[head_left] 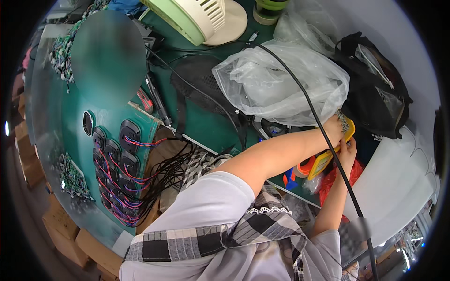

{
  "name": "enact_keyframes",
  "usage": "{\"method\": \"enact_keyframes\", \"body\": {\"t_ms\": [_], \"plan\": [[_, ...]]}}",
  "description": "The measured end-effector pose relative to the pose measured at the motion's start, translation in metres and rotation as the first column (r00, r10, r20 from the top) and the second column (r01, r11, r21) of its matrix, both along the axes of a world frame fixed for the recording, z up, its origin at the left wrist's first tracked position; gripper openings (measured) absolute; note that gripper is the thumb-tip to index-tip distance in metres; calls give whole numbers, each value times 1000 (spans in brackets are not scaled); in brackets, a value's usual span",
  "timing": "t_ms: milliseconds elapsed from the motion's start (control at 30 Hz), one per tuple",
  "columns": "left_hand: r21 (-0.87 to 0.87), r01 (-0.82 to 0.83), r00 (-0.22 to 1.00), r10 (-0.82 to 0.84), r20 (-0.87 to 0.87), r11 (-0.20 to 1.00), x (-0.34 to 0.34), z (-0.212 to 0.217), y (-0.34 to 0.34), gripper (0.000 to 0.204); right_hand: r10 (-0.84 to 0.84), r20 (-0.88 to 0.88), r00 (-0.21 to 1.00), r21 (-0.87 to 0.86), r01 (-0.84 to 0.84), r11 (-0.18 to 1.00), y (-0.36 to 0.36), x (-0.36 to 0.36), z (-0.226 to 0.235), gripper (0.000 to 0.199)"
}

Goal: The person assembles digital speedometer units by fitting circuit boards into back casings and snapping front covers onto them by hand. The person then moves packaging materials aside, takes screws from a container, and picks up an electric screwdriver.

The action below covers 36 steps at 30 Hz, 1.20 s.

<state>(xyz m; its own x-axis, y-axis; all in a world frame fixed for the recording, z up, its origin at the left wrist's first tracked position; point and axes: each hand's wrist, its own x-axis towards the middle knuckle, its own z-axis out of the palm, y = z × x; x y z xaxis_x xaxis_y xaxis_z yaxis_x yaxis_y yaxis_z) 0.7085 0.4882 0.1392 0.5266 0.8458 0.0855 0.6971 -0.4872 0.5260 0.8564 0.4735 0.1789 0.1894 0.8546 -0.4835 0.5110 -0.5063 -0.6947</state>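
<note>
My left arm reaches across to the right. My left hand [333,130] is over a yellow tray [350,130], its fingers curled down and mostly hidden. Small grey metal-looking pieces [342,120] lie in the tray beside that hand. My right hand [347,153] comes up from below, its fingers bent round the tray's near side, close to my left fingertips. A thick black cable [307,96] crosses in front of the tray and hides part of it. Beneath the tray sit an orange tape roll [305,166] and a red plastic bag [328,187].
A clear plastic bag [286,82] and a black bag [375,89] are beyond my hands. Left on the green table [75,136] are several black housings [130,136] with red and blue wires, a screwdriver-like tool [158,99] and a red cutter [145,100]. A green fan-like appliance [187,18] stands behind.
</note>
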Motion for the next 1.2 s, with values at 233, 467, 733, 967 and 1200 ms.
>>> {"method": "enact_keyframes", "body": {"t_ms": [233, 467, 733, 967, 1200], "plan": [[-343, 143, 983, -172, -56, 928, -29, 49, 14, 26, -29, -3, 1000, 30, 29, 999, -2, -16, 13, 38], [-250, -179, 892, 264, 368, 952, 3, 32, 14, 24, -137, -155, 978, -12, 137, 991, -2, -11, 24, 44], [-647, 763, -10, 1000, -10, 1, 4, 33, 12, 24, -164, -181, 970, 13, 169, 986, -11, -16, 25, 33], [-532, 841, -109, 994, 5, 95, -12, 36, 8, 30, -164, -153, 975, 52, 174, 983, -14, -25, 41, 36], [-488, 862, -192, 980, -59, 140, -7, 38, 12, 27, -136, -120, 983, 28, 141, 990, -13, -26, 47, 37]]}}
